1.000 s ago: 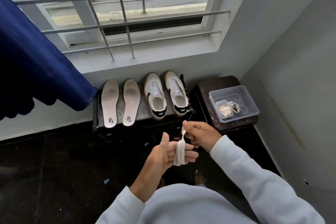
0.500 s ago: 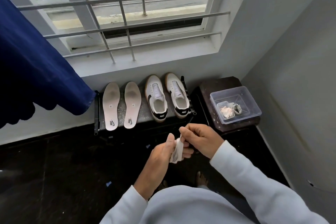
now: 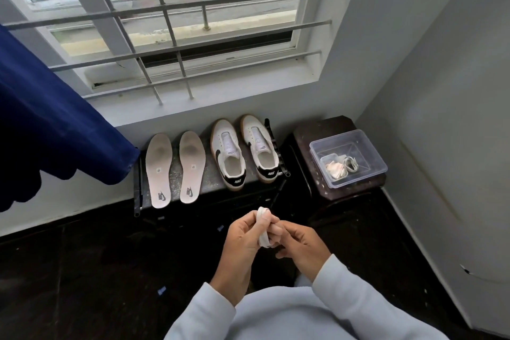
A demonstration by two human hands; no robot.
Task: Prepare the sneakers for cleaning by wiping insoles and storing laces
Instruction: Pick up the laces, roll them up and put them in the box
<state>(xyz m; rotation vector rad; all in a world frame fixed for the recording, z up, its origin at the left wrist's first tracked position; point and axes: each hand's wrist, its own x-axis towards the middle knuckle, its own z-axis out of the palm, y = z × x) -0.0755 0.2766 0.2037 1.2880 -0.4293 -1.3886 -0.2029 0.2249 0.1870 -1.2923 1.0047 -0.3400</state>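
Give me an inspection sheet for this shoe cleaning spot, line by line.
Surface: low stone bench under the window; dark stool beside it.
Job's things: two insoles and two unlaced sneakers side by side on the bench; clear box on the stool holding a bundled lace.
Clutter: small scraps on the dark floor.
Grippers: left hand and right hand both hold a white lace wound around the left fingers.
Cables: white cord coiled in the box.
Surroundings: barred window, blue curtain, grey walls.

Beside the clear glossy plastic box (image 3: 356, 143), the sneakers (image 3: 244, 153) look like smooth matt leather. The lace (image 3: 262, 229) is flat woven cloth.
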